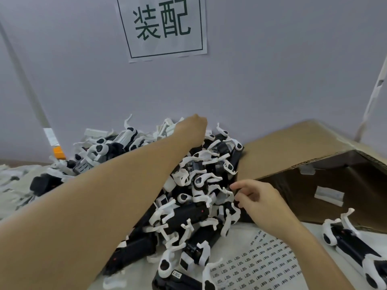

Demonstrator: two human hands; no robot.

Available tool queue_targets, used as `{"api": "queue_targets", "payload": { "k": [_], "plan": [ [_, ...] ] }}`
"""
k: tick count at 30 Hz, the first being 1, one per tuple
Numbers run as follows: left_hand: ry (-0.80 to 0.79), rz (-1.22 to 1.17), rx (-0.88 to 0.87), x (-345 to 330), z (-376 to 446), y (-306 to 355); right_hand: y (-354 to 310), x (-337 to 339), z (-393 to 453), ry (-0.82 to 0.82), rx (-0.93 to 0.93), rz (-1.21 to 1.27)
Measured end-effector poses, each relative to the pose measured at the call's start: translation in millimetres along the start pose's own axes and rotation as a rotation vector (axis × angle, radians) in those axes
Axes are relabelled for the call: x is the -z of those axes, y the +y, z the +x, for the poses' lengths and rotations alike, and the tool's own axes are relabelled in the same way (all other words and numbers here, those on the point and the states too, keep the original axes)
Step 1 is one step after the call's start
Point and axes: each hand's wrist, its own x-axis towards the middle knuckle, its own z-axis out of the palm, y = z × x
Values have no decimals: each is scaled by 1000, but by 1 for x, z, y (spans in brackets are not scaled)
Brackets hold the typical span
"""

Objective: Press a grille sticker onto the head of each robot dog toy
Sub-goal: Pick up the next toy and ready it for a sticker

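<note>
A heap of black and white robot dog toys lies piled against the wall. My left arm stretches across it, and my left hand is at the heap's far top with its fingers hidden behind the hand. At the heap's right edge, my right hand has curled fingers, and thumb and forefinger pinch the white leg of one toy. A white sheet of small grille stickers lies flat in front of the heap, under my right forearm. One more robot dog toy lies apart at the lower right.
An open brown cardboard box lies on its side at the right, touching the heap. White plastic parts are strewn at the left. An orange block stands by the wall, and a paper sign hangs above.
</note>
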Motion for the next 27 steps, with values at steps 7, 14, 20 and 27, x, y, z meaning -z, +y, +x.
{"api": "queue_targets", "payload": {
  "k": [7,14,20,27],
  "plan": [
    [210,-250,40,7,4,-5,-7,1,-2,58,21,96],
    [454,-701,2,55,-26,30,-18,15,-3,192,5,278],
    [424,-1019,-7,48,-81,78,-16,46,-11,187,69,437],
    [321,-1476,186,-21,-145,110,-7,65,-13,-35,196,130]
  ]
}}
